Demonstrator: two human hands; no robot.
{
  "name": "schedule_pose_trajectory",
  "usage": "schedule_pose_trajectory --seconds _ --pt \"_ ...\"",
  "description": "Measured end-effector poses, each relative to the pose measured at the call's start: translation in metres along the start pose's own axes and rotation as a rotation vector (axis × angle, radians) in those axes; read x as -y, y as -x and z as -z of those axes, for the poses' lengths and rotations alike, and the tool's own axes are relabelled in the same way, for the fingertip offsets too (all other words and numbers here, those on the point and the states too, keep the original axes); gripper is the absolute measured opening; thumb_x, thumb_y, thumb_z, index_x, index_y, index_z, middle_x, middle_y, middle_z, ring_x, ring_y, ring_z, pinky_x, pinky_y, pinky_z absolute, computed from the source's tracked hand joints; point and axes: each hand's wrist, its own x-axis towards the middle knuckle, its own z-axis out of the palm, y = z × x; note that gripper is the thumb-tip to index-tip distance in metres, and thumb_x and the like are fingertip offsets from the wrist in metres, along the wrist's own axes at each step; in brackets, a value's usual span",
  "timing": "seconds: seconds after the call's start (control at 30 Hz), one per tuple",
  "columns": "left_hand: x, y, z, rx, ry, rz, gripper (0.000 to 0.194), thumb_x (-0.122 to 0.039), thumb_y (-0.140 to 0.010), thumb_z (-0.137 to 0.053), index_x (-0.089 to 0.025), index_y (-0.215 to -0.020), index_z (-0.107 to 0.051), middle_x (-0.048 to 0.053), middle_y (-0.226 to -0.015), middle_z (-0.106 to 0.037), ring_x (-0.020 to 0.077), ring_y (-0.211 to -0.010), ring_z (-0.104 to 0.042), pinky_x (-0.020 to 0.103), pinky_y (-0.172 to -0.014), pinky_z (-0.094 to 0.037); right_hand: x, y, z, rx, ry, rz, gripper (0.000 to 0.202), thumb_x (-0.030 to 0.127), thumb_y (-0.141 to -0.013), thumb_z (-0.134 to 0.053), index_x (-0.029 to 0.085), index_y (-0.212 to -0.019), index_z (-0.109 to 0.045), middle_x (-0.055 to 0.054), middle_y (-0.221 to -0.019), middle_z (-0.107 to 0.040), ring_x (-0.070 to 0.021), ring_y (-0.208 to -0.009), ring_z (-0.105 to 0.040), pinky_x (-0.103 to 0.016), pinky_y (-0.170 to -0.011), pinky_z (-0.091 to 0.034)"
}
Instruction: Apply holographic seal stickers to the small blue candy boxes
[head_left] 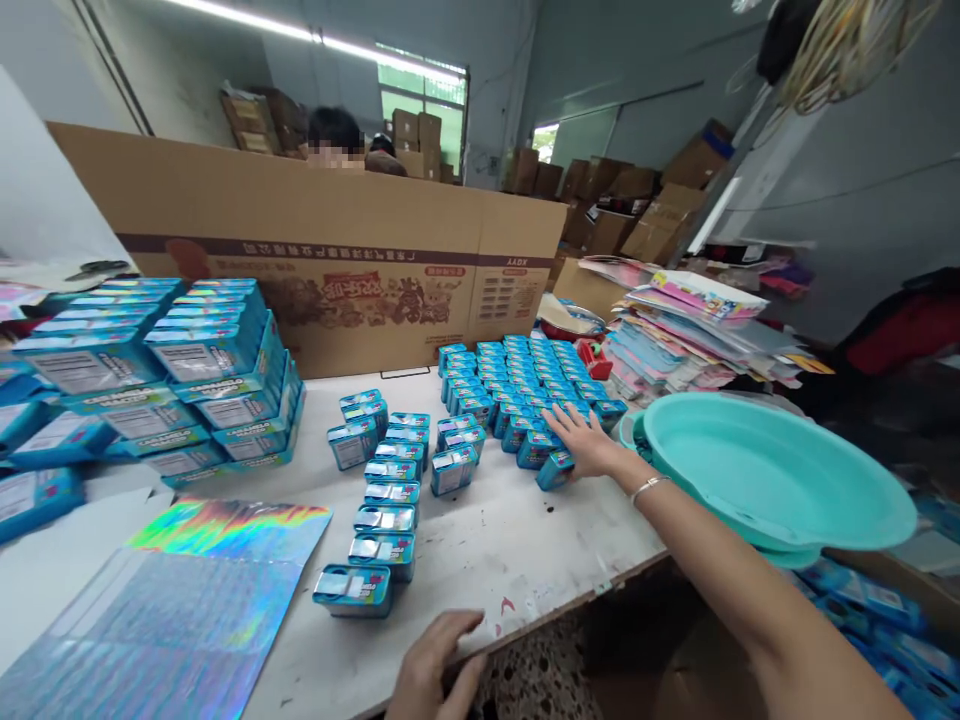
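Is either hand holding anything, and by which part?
Left hand: nothing held. Right hand: at the small boxes; whether it grips one cannot be told.

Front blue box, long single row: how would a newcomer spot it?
On the white table, find the shiny rainbow sheet. Right of it, a row of blue boxes runs toward the camera. The front box ends that row, nearest of them to the left hand.
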Motion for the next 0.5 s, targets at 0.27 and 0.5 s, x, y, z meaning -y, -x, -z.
schedule_pose_trajectory --seconds 0.27,0.5 --pt "-0.008 -0.176 -0.091 -0.130 0.269 0.269 0.115 -0.021 -0.060 -0.082 -0.014 -0.157 -0.020 0.023 -0.166 -0.016 0.0378 -0.154 -0.014 0.054 -0.124 -0.018 -0.008 -0.006 -0.024 -0.005 -0.140 -0.065 0.130 0.047 -0.054 -0.089 0.025 -0.161 -0.017 -0.018 -0.167 -0.012 -0.0493 -0.151 -0.004 -0.067 -0.115 -0.020" --pt "0.021 -0.242 -0.120 -0.107 0.218 0.241 0.145 -0.024 -0.049 -0.089 -0.009 -0.156 0.008 0.029 -0.165 0.005 0.0373 -0.155 0.004 0.048 -0.126 -0.006 -0.021 -0.001 -0.048 -0.088 -0.214 -0.019 0.121 0.053 -0.065 -0.082 0.029 -0.161 -0.012 -0.013 -0.168 -0.013 -0.0427 -0.153 -0.001 -0.063 -0.119 -0.016"
